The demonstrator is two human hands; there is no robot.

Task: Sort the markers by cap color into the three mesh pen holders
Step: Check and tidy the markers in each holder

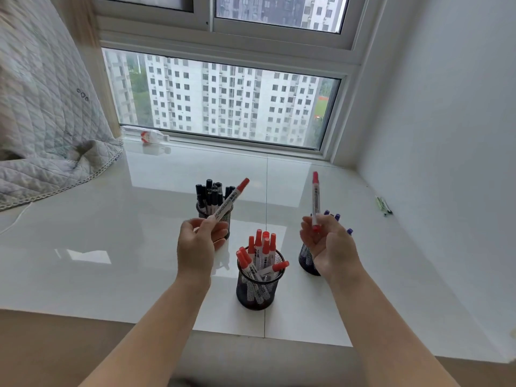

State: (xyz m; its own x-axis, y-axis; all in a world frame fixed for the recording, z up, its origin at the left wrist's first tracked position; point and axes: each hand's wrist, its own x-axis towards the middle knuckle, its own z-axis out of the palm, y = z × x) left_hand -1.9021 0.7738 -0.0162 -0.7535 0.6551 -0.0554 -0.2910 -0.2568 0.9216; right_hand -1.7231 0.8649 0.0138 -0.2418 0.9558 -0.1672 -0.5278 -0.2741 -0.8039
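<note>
Markers mostly sorted: black [210, 192], red [261, 247], purple [337, 217] in separate holders. Left hand [199, 241] pinches one red-capped marker [231, 199], right hand [326, 241] another [315, 199]; both remain unplaced.

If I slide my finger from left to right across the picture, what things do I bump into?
Quilted blanket → plastic bottle → left hand holding a red-capped marker → holder of red markers → right hand holding another red marker → small green item near the wall.

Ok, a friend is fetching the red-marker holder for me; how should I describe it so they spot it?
On the white sill under the window, three black mesh holders stand. It is the middle holder, nearest the edge, and alone holds red-capped markers.
</note>
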